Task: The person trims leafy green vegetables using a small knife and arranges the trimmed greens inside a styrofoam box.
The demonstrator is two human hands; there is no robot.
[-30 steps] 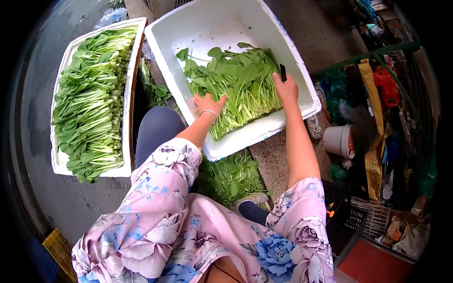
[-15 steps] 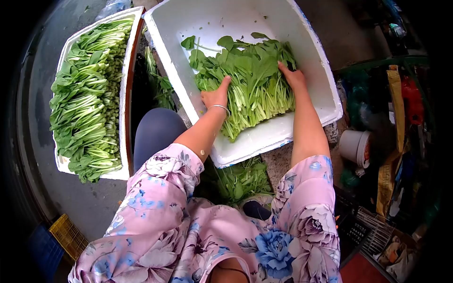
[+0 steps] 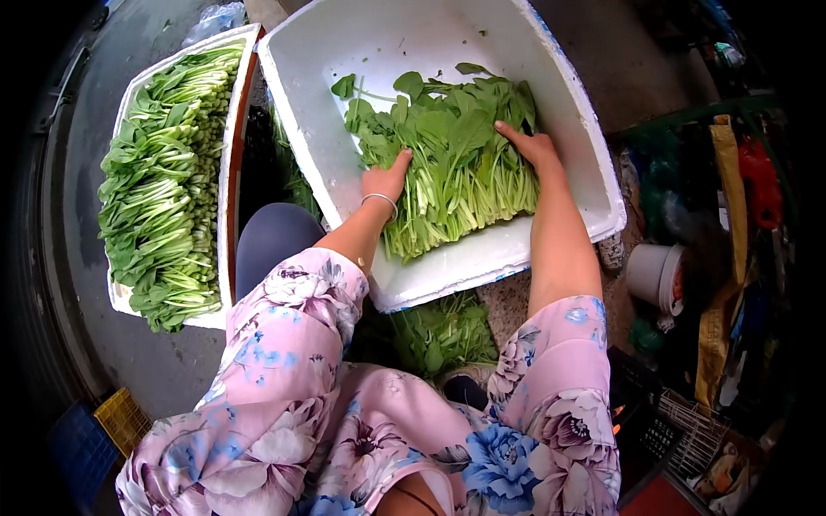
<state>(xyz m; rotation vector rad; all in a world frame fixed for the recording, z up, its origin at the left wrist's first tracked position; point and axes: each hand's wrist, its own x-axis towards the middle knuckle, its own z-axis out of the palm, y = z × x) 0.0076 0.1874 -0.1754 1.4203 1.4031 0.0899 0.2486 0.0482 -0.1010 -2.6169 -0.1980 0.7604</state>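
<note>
A broad pile of leafy greens [image 3: 456, 176] with pale stems lies in a white foam box [image 3: 447, 289], leaves toward the far end and stems toward me. My left hand [image 3: 385, 181] clasps the pile's left side, its thumb on top of the leaves. On the opposite side, my right hand [image 3: 535, 150] holds the pile, with the thumb lying over the leaves. The other fingers of both hands are mostly hidden beside or under the greens. A few loose leaves [image 3: 344, 86] rest on the box floor beyond the pile.
A second foam box [image 3: 231, 185] at the left is filled with stacked greens [image 3: 163, 189]. More greens [image 3: 443, 335] lie below the near box edge, by my foot. At the right are a white bucket [image 3: 651, 277] and a wire rack [image 3: 686, 421]. A yellow crate [image 3: 122, 419] stands at lower left.
Both hands stay on the pile. The left hand, the near stems and the near box edge have shifted slightly left and toward me. The right thumb reaches a little further inward over the leaves.
</note>
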